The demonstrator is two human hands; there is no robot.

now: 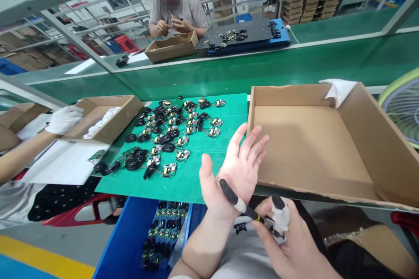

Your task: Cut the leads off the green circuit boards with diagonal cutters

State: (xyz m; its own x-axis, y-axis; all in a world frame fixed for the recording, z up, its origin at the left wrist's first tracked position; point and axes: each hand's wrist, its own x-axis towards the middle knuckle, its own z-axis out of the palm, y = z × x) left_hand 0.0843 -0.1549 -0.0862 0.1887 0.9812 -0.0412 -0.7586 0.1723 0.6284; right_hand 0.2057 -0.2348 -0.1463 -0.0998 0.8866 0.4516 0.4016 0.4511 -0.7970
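Observation:
My left hand (234,174) is held palm up with its fingers spread, over the front edge of the green board. In my right hand (291,242) is a pair of pliers (240,204) with black and white handles, the fingers closed around the end near the joint. One handle slants across in front of my left palm; whether it touches the skin I cannot tell. The other handle points up and looks wrapped in white. The jaws are hidden by the hand. Left of my left hand, small circuit boards (169,169) wired to black housings (168,147) lie in a loose group.
A large cardboard box (294,139) stands at the right, with a fan (404,104) beyond it. Below the green board (193,183) is a blue bin (121,235) with more boards. A co-worker's gloved hand (65,120) is at a carton on the left; another person (183,8) sits opposite.

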